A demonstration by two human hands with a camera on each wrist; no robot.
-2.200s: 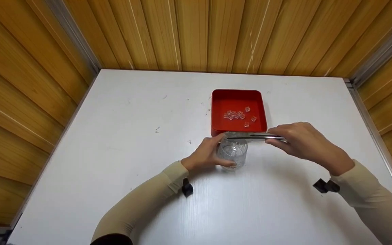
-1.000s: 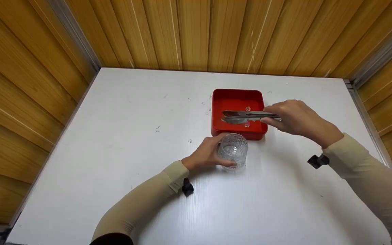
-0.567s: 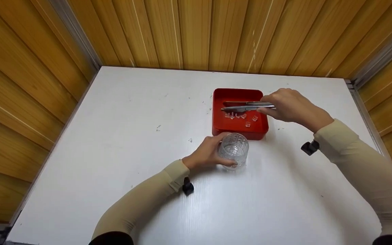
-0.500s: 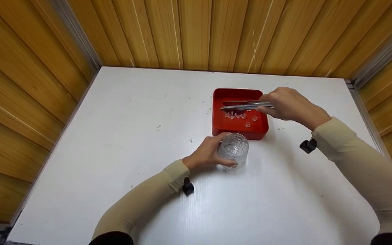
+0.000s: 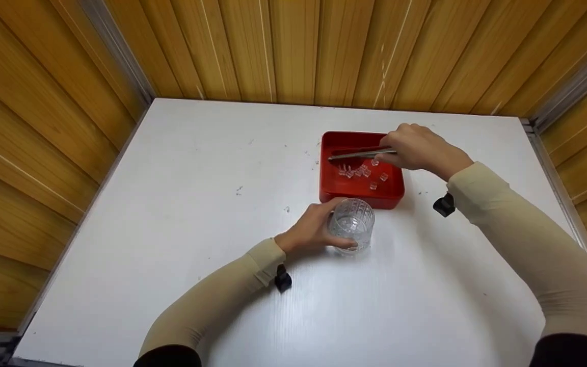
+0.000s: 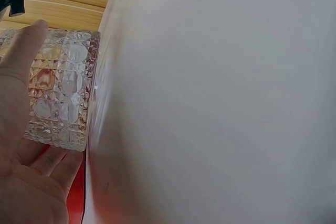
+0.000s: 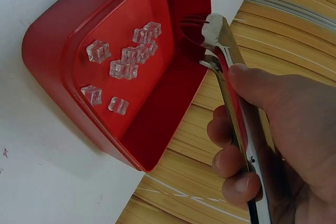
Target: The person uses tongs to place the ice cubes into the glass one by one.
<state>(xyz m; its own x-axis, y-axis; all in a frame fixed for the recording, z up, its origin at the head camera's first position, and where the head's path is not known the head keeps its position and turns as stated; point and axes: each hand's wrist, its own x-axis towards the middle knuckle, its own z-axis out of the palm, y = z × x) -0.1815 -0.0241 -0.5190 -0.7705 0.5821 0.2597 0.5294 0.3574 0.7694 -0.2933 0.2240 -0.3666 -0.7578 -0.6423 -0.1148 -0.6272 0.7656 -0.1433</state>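
Observation:
My left hand (image 5: 314, 229) curls round a clear cut-pattern glass (image 5: 353, 224) standing on the white table in front of a red tray. In the left wrist view, the thumb lies along one side of the glass (image 6: 65, 93), with the fingers on the other. My right hand (image 5: 418, 148) grips metal tongs (image 5: 357, 154), which reach over the tray's far half. In the right wrist view, the tong heads (image 7: 212, 32) stand slightly apart near the tray wall, and no cube shows between them. Several clear cubes (image 7: 126, 69) lie on the tray floor, beside the tongs.
The square red tray (image 5: 362, 203) has raised walls, and its near side stands right behind the glass. Small dark marks dot the white table (image 5: 196, 204). Wood-panelled walls (image 5: 293, 51) border the table at the back and sides.
My right hand has moved the tongs from over the glass to the far half of the tray, uncovering the cubes again. The left hand and glass have stayed in place.

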